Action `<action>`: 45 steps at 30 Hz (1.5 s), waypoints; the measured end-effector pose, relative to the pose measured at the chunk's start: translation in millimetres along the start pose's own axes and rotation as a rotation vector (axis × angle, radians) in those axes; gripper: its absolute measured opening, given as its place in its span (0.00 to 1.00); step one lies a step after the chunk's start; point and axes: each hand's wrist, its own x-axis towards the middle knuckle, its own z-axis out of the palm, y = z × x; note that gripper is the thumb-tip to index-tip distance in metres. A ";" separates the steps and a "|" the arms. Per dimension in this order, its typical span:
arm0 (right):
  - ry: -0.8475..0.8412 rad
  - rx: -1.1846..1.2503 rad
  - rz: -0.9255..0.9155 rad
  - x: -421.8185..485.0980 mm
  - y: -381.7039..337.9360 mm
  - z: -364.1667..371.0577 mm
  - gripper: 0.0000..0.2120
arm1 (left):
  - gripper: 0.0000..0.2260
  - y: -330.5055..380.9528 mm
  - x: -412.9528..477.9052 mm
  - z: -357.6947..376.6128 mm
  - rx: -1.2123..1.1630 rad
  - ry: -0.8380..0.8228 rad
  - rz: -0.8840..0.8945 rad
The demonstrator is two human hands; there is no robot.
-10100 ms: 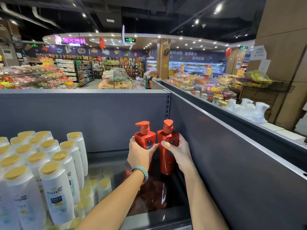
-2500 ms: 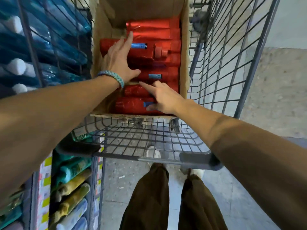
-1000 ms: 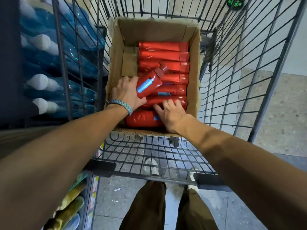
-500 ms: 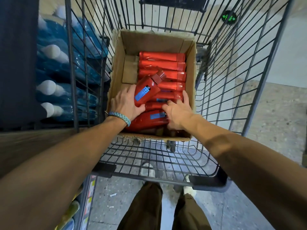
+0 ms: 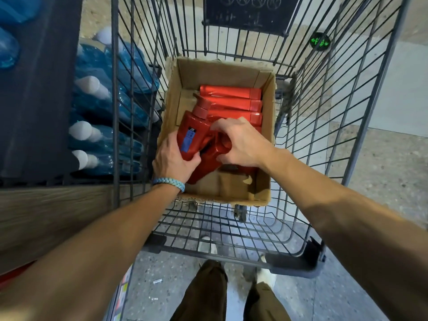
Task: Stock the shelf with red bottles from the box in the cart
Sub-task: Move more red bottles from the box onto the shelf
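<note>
An open cardboard box (image 5: 266, 179) sits inside a wire shopping cart (image 5: 342, 140). Several red bottles (image 5: 229, 98) lie flat in its far half. My left hand (image 5: 172, 162), with a blue braided wristband, grips a red pump bottle (image 5: 193, 133) with a blue label, lifted and tilted above the box. My right hand (image 5: 240, 142) is closed around a second red bottle (image 5: 208, 163), raised at an angle just below and beside the first. The near part of the box floor shows bare cardboard.
Left of the cart, a shelf holds blue bottles with white caps (image 5: 97, 107) behind the wire side. A wooden shelf edge (image 5: 46, 218) runs across the lower left. The cart handle (image 5: 289, 258) is near my legs. Stone floor lies to the right.
Both hands have lifted their red bottles up out of the row in the box. The camera has moved back, showing more of the cart.
</note>
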 end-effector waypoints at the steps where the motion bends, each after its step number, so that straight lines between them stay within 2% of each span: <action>1: 0.035 0.048 0.003 1.9 -1.1 1.3 0.34 | 0.29 -2.7 0.1 -0.6 -0.009 0.012 -0.021; 7: 0.212 0.300 0.081 9.3 -2.7 18.5 0.41 | 0.29 -7.5 1.6 -2.7 -0.058 0.062 -0.070; 11: 0.257 0.495 0.259 15.1 2.0 20.0 0.53 | 0.29 -7.3 1.0 -0.5 -0.054 0.054 -0.052; 15: 0.256 0.538 0.336 18.1 11.6 28.9 0.46 | 0.30 -9.8 1.1 2.3 -0.044 0.024 -0.020; 17: 0.284 0.651 0.351 18.7 10.4 36.9 0.43 | 0.30 -11.6 0.5 3.1 -0.044 0.015 -0.005; 19: 0.346 0.746 0.349 22.9 7.1 47.6 0.44 | 0.30 -12.2 0.7 3.3 -0.063 0.022 -0.011; 21: 0.366 0.857 0.358 24.0 2.3 57.0 0.51 | 0.30 -11.0 1.1 2.8 -0.082 0.027 -0.031; 24: 0.329 1.101 0.346 16.4 -11.4 68.4 0.67 | 0.29 -9.3 0.8 2.1 -0.106 0.020 -0.066; 27: 0.345 1.173 0.469 11.4 -25.3 91.3 0.73 | 0.29 -12.1 -0.6 2.0 -0.114 0.013 -0.052; 28: 0.358 1.171 0.548 12.4 -28.2 100.4 0.73 | 0.29 -13.2 -0.6 2.3 -0.108 0.016 -0.046; 30: 0.338 1.217 0.636 11.9 -26.3 110.2 0.65 | 0.28 -14.2 -0.7 2.7 -0.100 0.032 -0.048; 33: 0.279 1.341 0.612 13.2 -22.6 106.7 0.41 | 0.28 -13.0 -0.6 2.2 -0.099 0.058 -0.075; 36: 0.283 1.425 0.551 18.0 -28.5 105.1 0.31 | 0.28 -11.0 -0.9 0.3 -0.114 0.063 -0.118; 37: 0.279 1.434 0.542 21.1 -31.1 106.6 0.31 | 0.28 -10.8 -1.5 -1.6 -0.118 0.066 -0.132; 42: 0.250 1.312 0.549 20.0 -22.0 96.2 0.43 | 0.31 -6.2 -4.5 -8.4 -0.097 0.078 -0.134; 45: 0.246 1.206 0.538 12.7 -17.0 79.4 0.39 | 0.38 2.1 -10.0 -9.2 -0.098 0.085 -0.195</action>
